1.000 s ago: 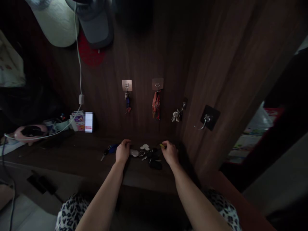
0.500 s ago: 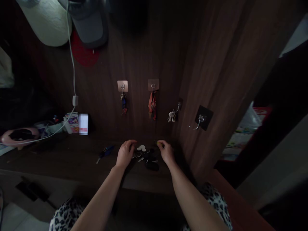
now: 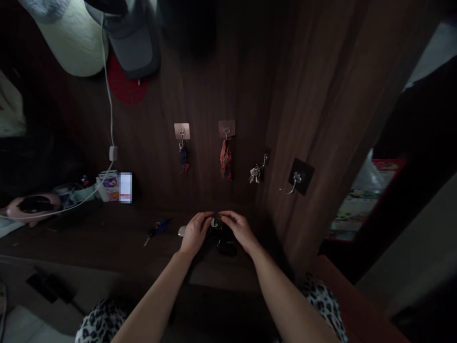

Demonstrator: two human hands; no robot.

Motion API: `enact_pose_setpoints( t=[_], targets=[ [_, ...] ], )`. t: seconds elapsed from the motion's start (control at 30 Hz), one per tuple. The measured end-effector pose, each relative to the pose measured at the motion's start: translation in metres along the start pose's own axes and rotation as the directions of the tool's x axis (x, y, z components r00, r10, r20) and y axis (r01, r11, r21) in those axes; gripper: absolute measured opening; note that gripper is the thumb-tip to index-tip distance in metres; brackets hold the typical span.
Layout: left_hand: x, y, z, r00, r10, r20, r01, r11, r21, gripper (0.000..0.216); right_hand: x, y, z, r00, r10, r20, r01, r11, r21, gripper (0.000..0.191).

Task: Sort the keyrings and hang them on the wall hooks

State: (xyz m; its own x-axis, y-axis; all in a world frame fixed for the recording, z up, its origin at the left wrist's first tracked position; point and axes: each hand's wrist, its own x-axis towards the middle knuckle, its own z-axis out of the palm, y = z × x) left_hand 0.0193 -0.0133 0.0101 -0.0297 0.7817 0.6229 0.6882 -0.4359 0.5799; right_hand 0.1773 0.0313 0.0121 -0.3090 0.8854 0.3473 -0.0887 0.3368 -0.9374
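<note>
On a dark wooden shelf [image 3: 107,238] lies a heap of keys and black fobs [image 3: 223,240]. My left hand [image 3: 194,232] and my right hand [image 3: 237,228] meet over the heap, fingers curled and pinched together on pieces of it; what each grips is too dark to name. A pale oval tag [image 3: 182,231] shows just left of my left hand. A blue-tagged key [image 3: 156,229] lies further left on the shelf.
Several hooks sit on the wood wall: one with a blue key set [image 3: 183,155], one with a red tassel [image 3: 224,157], one with silver keys [image 3: 255,174], and a bare black hook [image 3: 298,178]. Caps [image 3: 132,38], a white cable [image 3: 109,109] and small boxes [image 3: 114,186] are at left.
Both hands moved inward over the key heap and now nearly touch. The white mouse-shaped tag seen earlier is covered by them.
</note>
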Motion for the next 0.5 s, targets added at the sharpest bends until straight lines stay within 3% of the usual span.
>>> enact_pose_setpoints(
  t=[0.5],
  targets=[
    [-0.0008,-0.0049,-0.0001,0.996,-0.071,-0.057,0.072,0.997,0.03,0.019,-0.0001,-0.0014,0.0052,0.998,0.041,0.04,-0.042,0.999,0.008,0.03]
  ],
)
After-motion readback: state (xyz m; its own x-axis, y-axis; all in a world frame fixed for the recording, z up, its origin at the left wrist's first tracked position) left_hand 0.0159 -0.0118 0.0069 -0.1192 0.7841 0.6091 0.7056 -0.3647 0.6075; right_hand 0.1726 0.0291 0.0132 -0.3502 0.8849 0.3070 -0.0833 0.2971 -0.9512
